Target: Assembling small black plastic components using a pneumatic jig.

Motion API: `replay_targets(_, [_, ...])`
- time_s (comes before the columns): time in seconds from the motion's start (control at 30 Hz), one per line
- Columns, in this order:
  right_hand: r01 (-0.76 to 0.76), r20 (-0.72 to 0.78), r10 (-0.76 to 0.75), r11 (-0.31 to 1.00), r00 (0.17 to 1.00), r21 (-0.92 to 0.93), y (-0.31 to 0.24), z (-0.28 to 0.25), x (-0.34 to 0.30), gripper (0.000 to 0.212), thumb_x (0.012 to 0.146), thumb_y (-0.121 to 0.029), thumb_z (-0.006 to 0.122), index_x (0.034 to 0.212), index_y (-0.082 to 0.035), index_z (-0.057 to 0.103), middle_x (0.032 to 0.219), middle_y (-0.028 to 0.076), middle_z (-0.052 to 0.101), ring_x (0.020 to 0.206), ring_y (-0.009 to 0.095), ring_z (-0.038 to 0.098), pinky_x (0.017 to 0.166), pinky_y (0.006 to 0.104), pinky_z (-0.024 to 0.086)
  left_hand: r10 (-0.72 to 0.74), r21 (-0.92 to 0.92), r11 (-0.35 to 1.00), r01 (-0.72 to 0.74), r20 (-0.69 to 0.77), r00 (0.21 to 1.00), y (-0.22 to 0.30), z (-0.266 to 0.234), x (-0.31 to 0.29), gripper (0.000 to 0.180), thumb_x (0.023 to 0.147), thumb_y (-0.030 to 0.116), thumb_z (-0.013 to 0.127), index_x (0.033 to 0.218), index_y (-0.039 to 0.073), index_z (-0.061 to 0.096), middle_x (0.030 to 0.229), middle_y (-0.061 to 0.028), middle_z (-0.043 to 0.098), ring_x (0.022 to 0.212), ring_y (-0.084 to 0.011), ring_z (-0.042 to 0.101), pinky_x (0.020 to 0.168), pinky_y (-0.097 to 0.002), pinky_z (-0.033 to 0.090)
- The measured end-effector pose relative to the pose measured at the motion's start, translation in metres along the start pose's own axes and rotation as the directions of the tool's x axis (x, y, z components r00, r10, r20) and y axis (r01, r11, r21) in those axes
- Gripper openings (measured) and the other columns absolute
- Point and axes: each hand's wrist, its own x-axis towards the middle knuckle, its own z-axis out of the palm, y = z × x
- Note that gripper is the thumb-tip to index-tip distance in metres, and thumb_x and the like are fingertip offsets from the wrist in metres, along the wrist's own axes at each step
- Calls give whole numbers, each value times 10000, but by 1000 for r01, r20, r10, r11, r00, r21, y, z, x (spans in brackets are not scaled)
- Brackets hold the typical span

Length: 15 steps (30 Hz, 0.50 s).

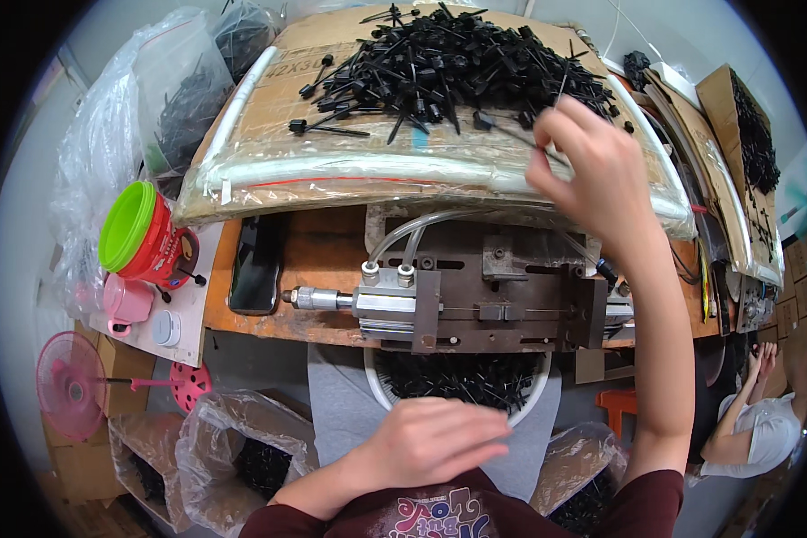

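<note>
The black part (483, 120) is at the near edge of a heaped pile (457, 67) of similar parts, its blocky head clear of the fingers. The right hand (592, 166) appears to have thumb and forefinger pressed together on its thin stem; firmness of hold cannot be told. Judged by form, the part is light, likely plastic, smooth and fairly stiff, with the slender stem the likelier portion to bend or snap. Best hold is judged to be on the stem close to the head, where tipping and snagging on neighbours would be least. The pile rests on a cardboard sheet (264, 148) edged with white padding (332, 169). Below it stands a metal fixture (538, 335) with clear hoses (412, 238). The left hand (435, 439) is held just in front of a white tub (376, 384) containing more black parts, fingers straight and close together; the palm is hidden, so its contents cannot be determined. At left: a phone (256, 269), a red bucket (163, 247) and a pink cup (127, 300). A co-worker (751, 438) sits at far right.
</note>
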Motion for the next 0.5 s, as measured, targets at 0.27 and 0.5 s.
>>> replay_targets(0.27, [179, 37, -204, 924, 978, 339, -82, -56, -90, 190, 661, -48, 710, 833, -24, 634, 623, 14, 514, 495, 111, 500, 439, 254, 362, -500, -568, 718, 402, -20, 866, 2, -34, 18, 438, 807, -94, 684, 1236, -80, 598, 1126, -193, 645, 906, -210, 681, 745, -274, 590])
replay_targets(0.5, [-531, 432, 319, 369, 843, 763, -66, -57, -130, 186, 678, 11, 823, 838, -13, 730, 727, 28, 677, 630, 73, 617, 535, 207, 445, -359, -422, 835, 353, 69, 931, 6, -27, 22, 401, 724, -96, 730, 1118, -38, 694, 1065, -190, 690, 855, -229, 715, 752, -305, 595])
